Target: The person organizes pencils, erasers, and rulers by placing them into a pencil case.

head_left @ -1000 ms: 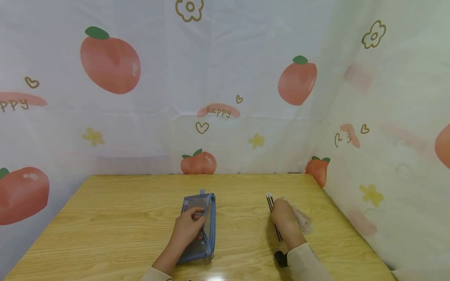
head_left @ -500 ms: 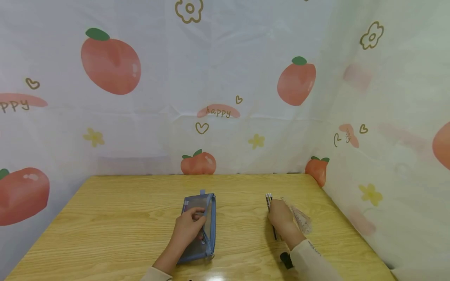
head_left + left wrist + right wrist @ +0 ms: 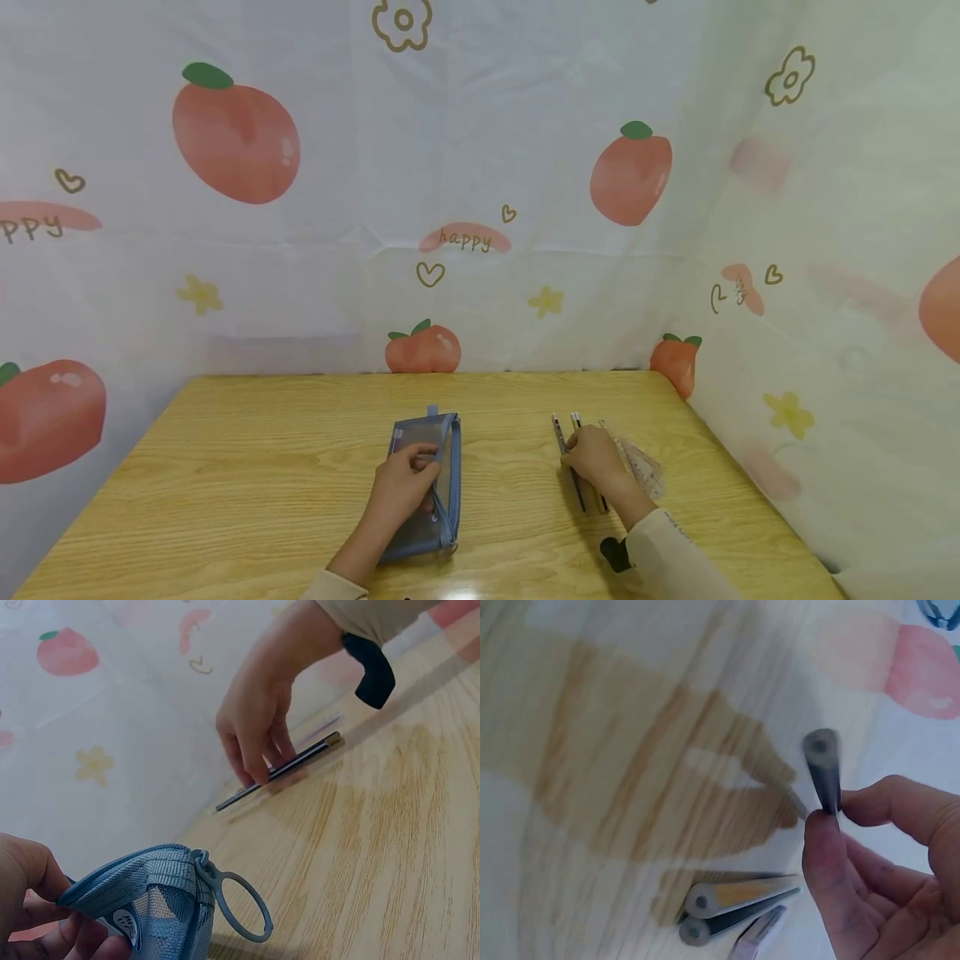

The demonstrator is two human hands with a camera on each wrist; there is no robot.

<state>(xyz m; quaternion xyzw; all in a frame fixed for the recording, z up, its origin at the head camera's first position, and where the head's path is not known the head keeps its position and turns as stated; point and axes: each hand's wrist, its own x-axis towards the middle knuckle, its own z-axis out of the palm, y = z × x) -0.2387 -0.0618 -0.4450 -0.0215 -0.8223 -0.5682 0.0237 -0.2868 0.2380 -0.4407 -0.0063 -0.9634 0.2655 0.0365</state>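
a dark pencil is pinched between the thumb and forefinger of the right hand, over the right part of the counter. that grip is closed down to the pencil's thickness, with the other fingers bent in behind. the pencil slants, its white-tipped end farther from the person and its flat, blunt end nearer (the right wrist view shows a small core in the middle of it). i cannot tell if any part of it touches the counter.

just beside it, partly under the hand in the head view, two more pencils lie close together, one showing a yellowish side and the other dark. next to those, on the right, are some clear rulers, overlapping and partly hidden by the hand.

well to the left lies a blue mesh pouch, near the middle of the counter, its long side gaping towards the pencils. the left hand grips the edge of that gap between thumb and bent fingers. a round ring hangs from the pouch's near corner.

both arms wear pale sleeves, with a black band near the right wrist. behind the counter hangs a white curtain printed with peaches, hearts and flowers.
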